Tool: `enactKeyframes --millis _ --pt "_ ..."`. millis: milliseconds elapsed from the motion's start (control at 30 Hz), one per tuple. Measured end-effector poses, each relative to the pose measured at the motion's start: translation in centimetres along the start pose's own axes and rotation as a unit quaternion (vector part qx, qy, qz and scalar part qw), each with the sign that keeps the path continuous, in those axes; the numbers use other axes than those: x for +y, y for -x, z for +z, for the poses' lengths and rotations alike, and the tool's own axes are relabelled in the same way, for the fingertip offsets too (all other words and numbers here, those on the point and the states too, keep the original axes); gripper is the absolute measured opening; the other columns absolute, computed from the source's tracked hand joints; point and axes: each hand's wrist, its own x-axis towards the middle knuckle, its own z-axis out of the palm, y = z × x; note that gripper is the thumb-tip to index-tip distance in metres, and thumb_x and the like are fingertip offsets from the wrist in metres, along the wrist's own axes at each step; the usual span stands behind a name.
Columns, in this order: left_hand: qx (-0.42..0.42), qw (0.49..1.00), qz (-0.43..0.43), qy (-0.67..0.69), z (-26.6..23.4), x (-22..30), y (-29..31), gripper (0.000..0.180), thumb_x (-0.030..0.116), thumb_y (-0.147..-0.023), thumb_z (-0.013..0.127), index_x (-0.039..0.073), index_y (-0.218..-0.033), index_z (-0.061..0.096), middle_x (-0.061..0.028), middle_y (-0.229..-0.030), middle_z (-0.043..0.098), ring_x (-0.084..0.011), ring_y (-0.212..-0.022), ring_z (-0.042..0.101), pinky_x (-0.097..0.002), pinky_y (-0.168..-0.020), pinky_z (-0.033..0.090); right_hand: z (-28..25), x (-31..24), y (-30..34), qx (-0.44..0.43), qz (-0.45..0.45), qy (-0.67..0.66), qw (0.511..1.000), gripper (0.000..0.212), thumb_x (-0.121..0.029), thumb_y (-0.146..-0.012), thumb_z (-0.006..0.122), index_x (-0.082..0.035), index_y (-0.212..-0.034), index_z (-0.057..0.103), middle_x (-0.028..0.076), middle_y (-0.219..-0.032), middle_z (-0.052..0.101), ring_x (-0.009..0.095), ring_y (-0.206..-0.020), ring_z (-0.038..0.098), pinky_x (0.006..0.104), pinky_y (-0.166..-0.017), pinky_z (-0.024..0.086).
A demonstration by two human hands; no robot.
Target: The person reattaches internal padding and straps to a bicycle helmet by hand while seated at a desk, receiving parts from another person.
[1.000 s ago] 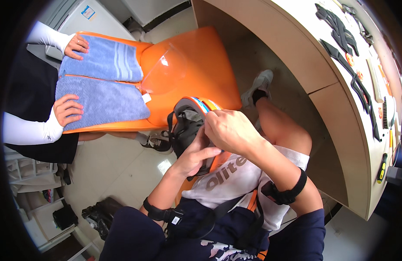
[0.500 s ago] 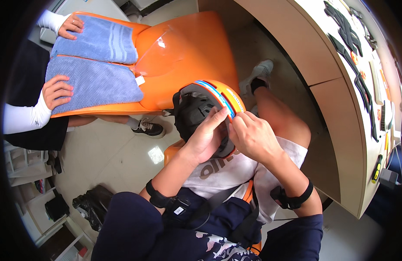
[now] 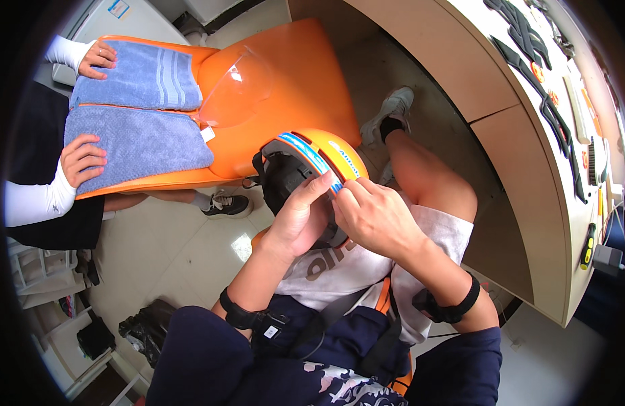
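Note:
An orange helmet [image 3: 348, 160] rests over my lap, tilted so that its black inner padding [image 3: 283, 177] faces left. Along its front rim runs a shiny blue-and-white strip [image 3: 304, 150]. My left hand [image 3: 297, 218] grips the helmet from below, thumb lying on the rim by the strip and fingers hidden inside the shell. Bent and pinched together, the fingers of my right hand [image 3: 375, 215] press at the strip's lower end; the fingertips are partly hidden. A black strap [image 3: 258, 164] hangs at the helmet's far left side.
Ahead stands an orange chair [image 3: 312, 74] bearing a clear curved visor [image 3: 239, 95] and blue towels [image 3: 133, 139]. Another person's hands [image 3: 82, 161] lie on the towels. At right a desk [image 3: 529, 159] holds black straps [image 3: 552, 118], a brush [image 3: 593, 162] and a screwdriver [image 3: 587, 247].
The helmet has shifted left with both hands and turned slightly, showing more of its orange top. My right fingers stay at the rim. The whole view has shifted a little.

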Motion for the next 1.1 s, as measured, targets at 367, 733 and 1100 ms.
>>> enactKeyframes --millis 367,733,1100 --pt "0.029 0.991 0.075 -0.108 0.8 -0.4 0.3 0.039 0.031 -0.098 0.058 0.003 -0.123 0.049 -0.0066 -0.117 0.057 -0.0153 -0.111 0.053 -0.0338 -0.100 0.039 0.3 0.3 0.3 0.022 0.012 -0.023 0.999 0.019 -0.006 -0.076 0.066 -0.005 -0.074 0.047 0.006 -0.069 0.050 0.021 -0.063 0.056 0.0346 -0.053 0.051" --pt "0.037 0.987 0.093 -0.124 -1.5 -0.2 0.2 0.031 0.027 -0.098 0.057 0.004 -0.118 0.057 -0.0070 -0.112 0.062 -0.0152 -0.105 0.057 -0.0346 -0.095 0.042 0.1 0.3 0.3 0.012 0.017 -0.002 1.000 0.014 -0.011 -0.077 0.062 -0.006 -0.072 0.050 0.005 -0.069 0.052 0.018 -0.066 0.058 0.0322 -0.054 0.050" --pt "0.028 0.978 0.046 -0.199 -1.7 2.1 -0.1 0.035 0.023 -0.094 0.061 0.000 -0.120 0.057 -0.0103 -0.113 0.064 -0.0185 -0.102 0.063 -0.0387 -0.094 0.051 -0.1 0.5 0.3 -0.022 0.004 -0.009 1.000 0.014 -0.009 -0.077 0.061 -0.005 -0.074 0.049 0.006 -0.070 0.052 0.020 -0.066 0.058 0.0336 -0.054 0.051"
